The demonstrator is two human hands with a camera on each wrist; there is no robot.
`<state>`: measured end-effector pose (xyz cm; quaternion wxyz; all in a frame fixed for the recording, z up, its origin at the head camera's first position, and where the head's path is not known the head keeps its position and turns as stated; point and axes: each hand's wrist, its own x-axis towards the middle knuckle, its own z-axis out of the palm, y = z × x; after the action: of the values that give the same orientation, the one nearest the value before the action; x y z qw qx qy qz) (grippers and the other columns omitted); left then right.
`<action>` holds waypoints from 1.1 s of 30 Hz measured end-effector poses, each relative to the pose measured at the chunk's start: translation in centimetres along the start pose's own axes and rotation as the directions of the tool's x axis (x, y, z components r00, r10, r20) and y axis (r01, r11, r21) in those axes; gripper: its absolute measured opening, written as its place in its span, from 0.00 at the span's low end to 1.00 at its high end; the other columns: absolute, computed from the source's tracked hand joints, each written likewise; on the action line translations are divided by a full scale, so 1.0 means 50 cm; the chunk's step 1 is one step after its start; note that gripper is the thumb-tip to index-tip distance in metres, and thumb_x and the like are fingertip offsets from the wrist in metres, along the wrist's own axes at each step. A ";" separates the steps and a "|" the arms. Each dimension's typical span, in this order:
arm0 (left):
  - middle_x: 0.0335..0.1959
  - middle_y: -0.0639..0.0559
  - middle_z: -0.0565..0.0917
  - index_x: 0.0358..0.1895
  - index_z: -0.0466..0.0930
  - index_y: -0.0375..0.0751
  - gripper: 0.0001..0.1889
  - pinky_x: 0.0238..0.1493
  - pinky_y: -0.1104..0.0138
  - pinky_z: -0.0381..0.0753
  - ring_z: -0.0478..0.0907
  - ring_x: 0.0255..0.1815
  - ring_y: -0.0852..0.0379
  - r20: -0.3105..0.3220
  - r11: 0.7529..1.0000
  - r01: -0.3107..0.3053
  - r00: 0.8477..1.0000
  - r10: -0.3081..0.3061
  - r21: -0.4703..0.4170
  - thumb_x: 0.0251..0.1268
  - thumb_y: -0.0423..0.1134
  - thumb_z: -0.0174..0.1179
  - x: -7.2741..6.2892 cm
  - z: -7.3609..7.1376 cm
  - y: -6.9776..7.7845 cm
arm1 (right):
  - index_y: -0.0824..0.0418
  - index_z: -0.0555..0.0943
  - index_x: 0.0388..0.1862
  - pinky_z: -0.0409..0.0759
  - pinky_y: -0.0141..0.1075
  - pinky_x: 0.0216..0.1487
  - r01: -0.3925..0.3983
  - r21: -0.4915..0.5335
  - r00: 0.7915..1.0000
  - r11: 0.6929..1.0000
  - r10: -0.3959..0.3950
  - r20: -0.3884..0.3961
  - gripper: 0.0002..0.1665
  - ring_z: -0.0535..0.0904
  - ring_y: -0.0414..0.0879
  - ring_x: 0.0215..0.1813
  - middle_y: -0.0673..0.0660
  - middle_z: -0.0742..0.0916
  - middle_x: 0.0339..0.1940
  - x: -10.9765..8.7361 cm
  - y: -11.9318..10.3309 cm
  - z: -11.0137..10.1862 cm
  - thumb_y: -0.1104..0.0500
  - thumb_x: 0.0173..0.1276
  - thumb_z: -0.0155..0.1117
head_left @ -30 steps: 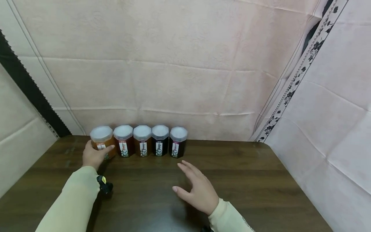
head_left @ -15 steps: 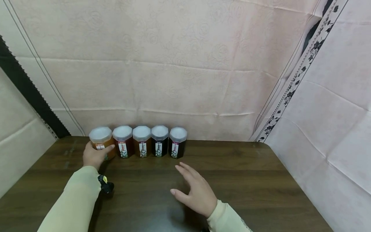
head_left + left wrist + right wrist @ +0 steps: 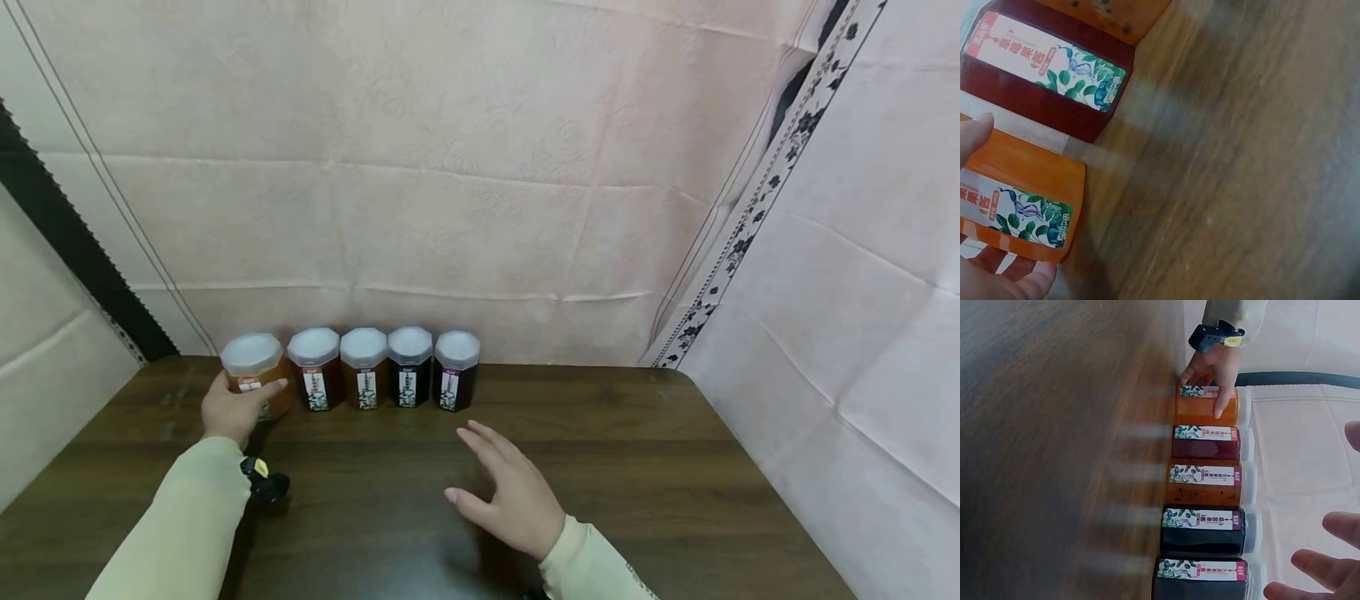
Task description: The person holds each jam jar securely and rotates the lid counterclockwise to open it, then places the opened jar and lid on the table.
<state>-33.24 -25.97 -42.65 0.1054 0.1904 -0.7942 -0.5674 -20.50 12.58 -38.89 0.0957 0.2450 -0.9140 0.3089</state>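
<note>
Several jam jars with white lids and printed labels stand in a row along the table's back edge. My left hand [image 3: 227, 414] grips the orange jam jar [image 3: 252, 355] at the left end, thumb on its near right side. Beside it stand a dark red jar [image 3: 316, 377], a brown-orange jar [image 3: 366, 377] with dark specks, and two nearly black jars, the inner one [image 3: 409, 375] and the end one [image 3: 456, 379]. In the left wrist view, fingers [image 3: 1035, 281] lie along the orange jar's side. My right hand [image 3: 513, 504] hovers over the table, fingers spread, holding nothing.
The brown wooden table [image 3: 600, 450] runs up to a pale cloth [image 3: 480, 208] hanging behind the jars. More cloth [image 3: 847, 333] with a black floral border hangs on the right. A black wrist device [image 3: 264, 481] sits on the left sleeve.
My left hand has shifted the orange jar slightly left, widening the gap to the dark red jar. The right hand has barely moved. The head view has turned a little.
</note>
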 end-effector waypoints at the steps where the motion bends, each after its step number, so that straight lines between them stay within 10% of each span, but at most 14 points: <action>1: 0.76 0.36 0.52 0.78 0.42 0.40 0.52 0.69 0.41 0.56 0.52 0.74 0.34 -0.002 1.000 0.000 1.000 0.000 -0.005 0.59 0.59 0.62 -0.002 -0.004 -0.001 | 0.51 0.68 0.71 0.72 0.54 0.62 0.002 0.001 1.000 1.000 -0.002 0.001 0.39 0.69 0.49 0.69 0.51 0.69 0.73 0.000 0.000 0.000 0.39 0.64 0.63; 20: 0.76 0.37 0.52 0.78 0.43 0.43 0.50 0.68 0.38 0.54 0.51 0.74 0.33 -0.011 0.995 -0.096 0.995 0.096 0.002 0.60 0.58 0.62 -0.036 -0.054 0.009 | 0.51 0.69 0.71 0.71 0.53 0.63 0.023 -0.015 0.999 1.000 -0.024 -0.028 0.39 0.69 0.50 0.69 0.51 0.70 0.72 -0.011 0.003 -0.002 0.40 0.64 0.64; 33: 0.69 0.31 0.63 0.75 0.53 0.39 0.45 0.63 0.36 0.61 0.59 0.67 0.32 -0.015 0.953 -0.290 0.956 0.292 0.091 0.60 0.53 0.65 -0.055 -0.048 0.027 | 0.52 0.69 0.70 0.71 0.53 0.63 0.010 -0.014 1.000 1.000 -0.010 -0.028 0.39 0.69 0.51 0.69 0.52 0.70 0.72 -0.013 0.001 -0.006 0.41 0.63 0.64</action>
<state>-30.07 -26.48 -40.42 0.1904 0.0837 -0.8363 -0.5073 -19.95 13.05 -38.91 0.1117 0.2445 -0.9134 0.3057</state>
